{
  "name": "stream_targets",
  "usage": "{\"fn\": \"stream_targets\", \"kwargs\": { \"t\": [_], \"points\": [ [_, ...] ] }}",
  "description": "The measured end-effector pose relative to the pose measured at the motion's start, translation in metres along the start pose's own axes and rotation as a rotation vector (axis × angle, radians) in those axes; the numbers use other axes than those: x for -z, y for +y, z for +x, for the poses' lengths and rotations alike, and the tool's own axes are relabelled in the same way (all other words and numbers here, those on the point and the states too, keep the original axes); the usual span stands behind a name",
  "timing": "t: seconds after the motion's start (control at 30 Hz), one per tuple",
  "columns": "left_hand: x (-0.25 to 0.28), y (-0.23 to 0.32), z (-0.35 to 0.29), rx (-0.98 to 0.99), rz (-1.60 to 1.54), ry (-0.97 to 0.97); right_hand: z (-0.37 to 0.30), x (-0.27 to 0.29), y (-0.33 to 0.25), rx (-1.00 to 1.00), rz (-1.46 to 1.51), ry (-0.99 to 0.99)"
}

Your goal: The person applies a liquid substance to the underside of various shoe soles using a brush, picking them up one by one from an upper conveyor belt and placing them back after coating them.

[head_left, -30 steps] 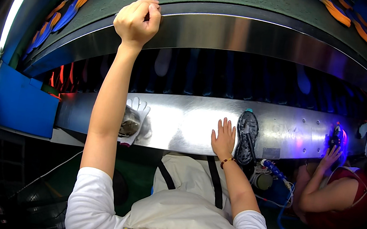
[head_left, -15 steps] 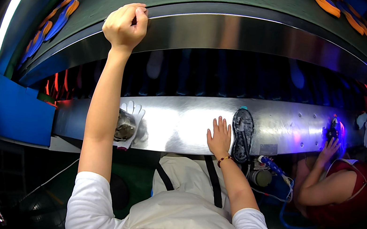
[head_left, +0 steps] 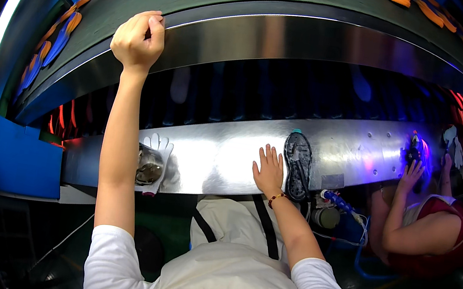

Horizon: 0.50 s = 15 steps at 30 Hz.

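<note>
My left hand (head_left: 138,39) is closed in a fist at the metal edge of the green conveyor belt (head_left: 216,7), with the arm stretched forward. Nothing shows in its fingers. My right hand (head_left: 268,171) lies flat, fingers spread, on the shiny metal ledge (head_left: 211,156). Just right of it rests a black shoe sole (head_left: 298,165) with a teal tip, lying lengthwise away from me. Beside my left forearm are a white glove (head_left: 161,152) and a round metal container (head_left: 148,166), partly hidden by the arm.
Orange and blue insole-shaped pieces (head_left: 63,38) line the belt's left side, with more orange ones (head_left: 428,9) far right. Dark sole shapes sit under the belt. At right, a co-worker in red (head_left: 433,234) handles a dark object (head_left: 414,154). A blue housing (head_left: 20,158) stands left.
The whole view has shifted slightly, moving the scene left. Both my hands keep their poses. A grey piece now shows on the belt at the top left. The co-worker's second hand has come into sight.
</note>
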State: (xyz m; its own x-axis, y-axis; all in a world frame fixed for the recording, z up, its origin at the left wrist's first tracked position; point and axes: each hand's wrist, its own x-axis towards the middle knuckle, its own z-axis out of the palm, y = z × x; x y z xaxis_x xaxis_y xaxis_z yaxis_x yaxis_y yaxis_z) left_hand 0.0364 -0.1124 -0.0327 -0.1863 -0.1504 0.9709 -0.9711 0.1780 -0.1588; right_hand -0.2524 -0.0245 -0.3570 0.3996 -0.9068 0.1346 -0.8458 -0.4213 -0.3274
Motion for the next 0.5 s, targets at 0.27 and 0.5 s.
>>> {"fn": "stream_targets", "kwargs": {
  "t": [0.27, 0.5],
  "points": [
    [0.0016, 0.0044, 0.0017, 0.053, 0.032, -0.088, -0.0015, 0.0018, 0.0001, 0.006, 0.008, 0.002],
    [0.0008, 0.0068, 0.0068, 0.083, 0.075, -0.213, 0.0007, -0.0064, 0.003, -0.019, 0.003, -0.039]
  ]
}}
